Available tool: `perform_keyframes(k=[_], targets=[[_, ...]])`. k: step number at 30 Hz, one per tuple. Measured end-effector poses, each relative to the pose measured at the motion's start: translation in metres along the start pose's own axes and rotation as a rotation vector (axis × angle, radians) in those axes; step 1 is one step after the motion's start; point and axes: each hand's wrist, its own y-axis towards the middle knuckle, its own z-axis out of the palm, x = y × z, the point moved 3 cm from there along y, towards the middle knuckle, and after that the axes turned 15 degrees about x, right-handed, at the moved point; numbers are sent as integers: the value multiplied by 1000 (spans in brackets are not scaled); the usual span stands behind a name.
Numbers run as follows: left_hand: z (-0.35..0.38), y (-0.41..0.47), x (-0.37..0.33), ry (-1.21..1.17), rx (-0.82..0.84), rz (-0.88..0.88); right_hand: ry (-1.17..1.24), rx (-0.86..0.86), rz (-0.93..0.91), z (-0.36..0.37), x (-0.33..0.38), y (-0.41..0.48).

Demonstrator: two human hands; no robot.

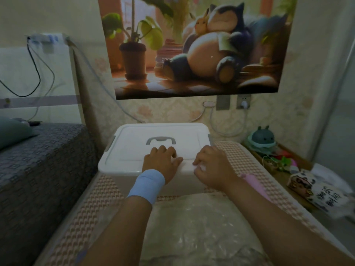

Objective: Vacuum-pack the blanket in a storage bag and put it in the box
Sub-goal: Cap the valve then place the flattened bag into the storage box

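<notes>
Your 2 hands are on the white lid (132, 144) of the box (123, 172), which stands closed at the far end of the padded bench (99, 204) with the pink-and-white woven cover. Your left hand (162, 162), with a blue wristband (147, 186), lies palm down on the lid just on your side of the grey handle (161, 140). Its fingers are lightly bent with the tips on the plastic and the thumb spread to the right, holding nothing. Your right hand (213, 166), with a pink wristband (254, 184), sits at the lid's near right edge with its fingers bent against the rim. I cannot tell whether they grip the rim or only rest on it.

The storage bag (201, 231) lies at the near end of the bench, under both forearms and well apart from your fingers. It is crinkled clear plastic, and the pale blanket (192, 246) shows through it. The bag is outside the box, and its far edge lies just beside the box's front wall. With the lid on, you cannot see what the box holds.

A bed (38, 169) with a dark patterned cover runs along the bench's left edge. A low wooden side table (303, 163) at the right edge carries a round blue-green plush toy (262, 139) and a printed packet (318, 191). A cartoon poster (192, 45) hangs on the wall behind the box.
</notes>
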Motion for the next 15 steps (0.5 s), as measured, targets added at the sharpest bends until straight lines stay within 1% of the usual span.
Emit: perform_keyframes(k=[1, 3, 4, 6, 8, 9, 11, 13, 15], targets=[[1, -1, -3, 30, -18, 0, 57, -30, 57, -4, -4, 3], [0, 0, -5, 100, 9, -28, 112, -62, 214, -5, -14, 15], [0, 3, -7, 134, 38, -42, 155, -26, 316, -5, -20, 17], [1, 6, -10, 162, 54, -59, 324, 74, 478, -3, -29, 20], [5, 8, -10, 97, 33, -43, 432, 116, 505, 0, -32, 20], [9, 8, -8, 33, 33, -19, 429, 103, 499, 2, -32, 20], [17, 10, -5, -73, 70, 27, 415, 13, 514, 2, -30, 18], [22, 8, -3, -93, 99, 32, 455, -54, 544, 2, -31, 16], [24, 6, -3, -61, 83, 26, 492, -69, 561, 2, -34, 15]])
